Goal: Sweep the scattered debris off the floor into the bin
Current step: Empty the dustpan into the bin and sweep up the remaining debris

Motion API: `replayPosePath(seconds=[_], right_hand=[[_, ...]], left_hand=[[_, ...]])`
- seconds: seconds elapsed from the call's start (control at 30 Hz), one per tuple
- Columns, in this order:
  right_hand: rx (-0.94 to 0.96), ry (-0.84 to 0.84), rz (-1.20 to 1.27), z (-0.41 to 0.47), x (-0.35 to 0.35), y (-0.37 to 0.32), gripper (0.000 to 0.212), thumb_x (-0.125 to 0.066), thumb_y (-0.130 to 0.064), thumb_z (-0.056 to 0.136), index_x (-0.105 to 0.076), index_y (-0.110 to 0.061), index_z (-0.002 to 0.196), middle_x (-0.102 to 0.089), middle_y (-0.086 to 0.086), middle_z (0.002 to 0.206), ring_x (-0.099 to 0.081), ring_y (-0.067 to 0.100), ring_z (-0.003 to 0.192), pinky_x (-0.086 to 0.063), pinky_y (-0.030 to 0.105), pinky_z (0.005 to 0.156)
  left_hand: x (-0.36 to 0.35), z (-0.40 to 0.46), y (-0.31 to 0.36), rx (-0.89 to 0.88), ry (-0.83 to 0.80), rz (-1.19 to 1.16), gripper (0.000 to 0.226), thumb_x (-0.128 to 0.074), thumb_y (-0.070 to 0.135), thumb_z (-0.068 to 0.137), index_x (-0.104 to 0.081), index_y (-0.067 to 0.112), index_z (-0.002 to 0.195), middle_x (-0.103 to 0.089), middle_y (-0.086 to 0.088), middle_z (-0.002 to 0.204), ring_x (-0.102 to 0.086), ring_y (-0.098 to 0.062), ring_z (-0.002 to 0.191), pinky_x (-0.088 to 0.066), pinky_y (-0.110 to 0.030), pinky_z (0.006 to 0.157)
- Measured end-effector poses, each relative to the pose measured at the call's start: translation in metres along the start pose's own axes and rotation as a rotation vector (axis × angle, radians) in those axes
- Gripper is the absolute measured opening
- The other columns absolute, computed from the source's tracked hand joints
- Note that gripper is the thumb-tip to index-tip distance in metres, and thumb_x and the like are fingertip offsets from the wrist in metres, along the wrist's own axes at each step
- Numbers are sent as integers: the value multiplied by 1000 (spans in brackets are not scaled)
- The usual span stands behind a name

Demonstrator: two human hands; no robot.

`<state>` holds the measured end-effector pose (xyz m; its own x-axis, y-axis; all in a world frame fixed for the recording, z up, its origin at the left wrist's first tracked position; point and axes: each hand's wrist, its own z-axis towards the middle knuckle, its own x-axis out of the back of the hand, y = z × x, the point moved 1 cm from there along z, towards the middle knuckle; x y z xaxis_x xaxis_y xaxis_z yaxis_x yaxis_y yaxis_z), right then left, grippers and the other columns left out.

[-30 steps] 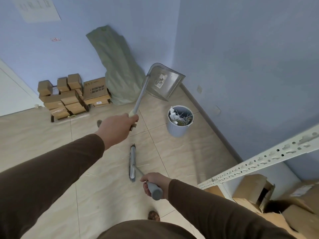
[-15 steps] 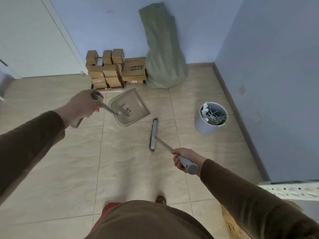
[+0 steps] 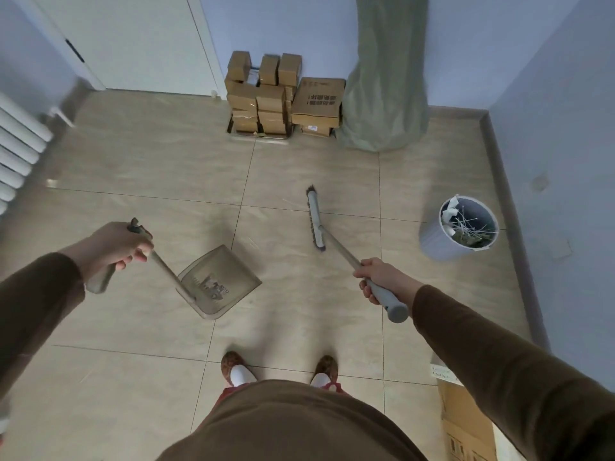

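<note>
My left hand (image 3: 114, 249) grips the long handle of a translucent grey dustpan (image 3: 219, 281), whose pan hangs low over the tiled floor in front of my feet. My right hand (image 3: 379, 277) holds the grey handle of a broom (image 3: 315, 221); its narrow brush head rests on the floor ahead, between pan and bin. The grey bin (image 3: 461, 227) stands at the right near the wall, holding white strips and paper scraps. A few thin pale strips of debris (image 3: 293, 201) lie on the tiles just left of the brush head.
Stacked cardboard boxes (image 3: 283, 98) and a green sack (image 3: 387, 81) stand against the far wall. A white door (image 3: 133, 41) is at the back left and a radiator (image 3: 18, 151) at the left edge. Another cardboard box (image 3: 466, 424) sits by my right foot.
My view turned left and down. The dustpan came down from raised over the bin to low near my feet, and the bin now lies farther right.
</note>
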<state>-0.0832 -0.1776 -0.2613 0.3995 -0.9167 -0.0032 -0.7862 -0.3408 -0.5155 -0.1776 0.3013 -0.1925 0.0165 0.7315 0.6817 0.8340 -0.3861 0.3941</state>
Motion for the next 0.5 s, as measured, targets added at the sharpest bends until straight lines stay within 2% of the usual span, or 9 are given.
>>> replayPosePath(seconds=[0.1,0.3,0.4,0.5], right_hand=[[3,-8,-17,6,-23,-7,35,-57,-15,95,-43,-21,126,-54,8,72,-48,11,47,-43,22,42],[-18,-23,-5,12,-83,-25,34,-57,-15,95,-45,-21,126,-55,7,72,-49,10,46,-44,20,41],[-31,-40,15,14,-122,-35,33,-58,-14,95,-46,-20,126,-54,8,72,-48,11,47,-44,20,39],[-56,-76,67,15,-165,-47,29,-58,-12,95,-47,-19,122,-52,8,72,-46,11,47,-42,18,37]], left_hand=[[19,20,-34,42,-7,-44,21,-61,-2,87,-63,-15,104,-69,-34,91,-37,-22,52,-29,-25,51],[53,52,-91,38,-21,-66,25,-70,16,90,-67,-6,102,-70,-23,81,-49,-24,58,-40,-29,54],[78,65,-111,34,27,156,34,-83,29,78,-69,-1,86,-66,-17,70,-58,-28,59,-44,-31,58],[99,74,-128,61,4,347,48,-89,26,64,-61,6,96,-69,-15,79,-69,-32,67,-57,-37,66]])
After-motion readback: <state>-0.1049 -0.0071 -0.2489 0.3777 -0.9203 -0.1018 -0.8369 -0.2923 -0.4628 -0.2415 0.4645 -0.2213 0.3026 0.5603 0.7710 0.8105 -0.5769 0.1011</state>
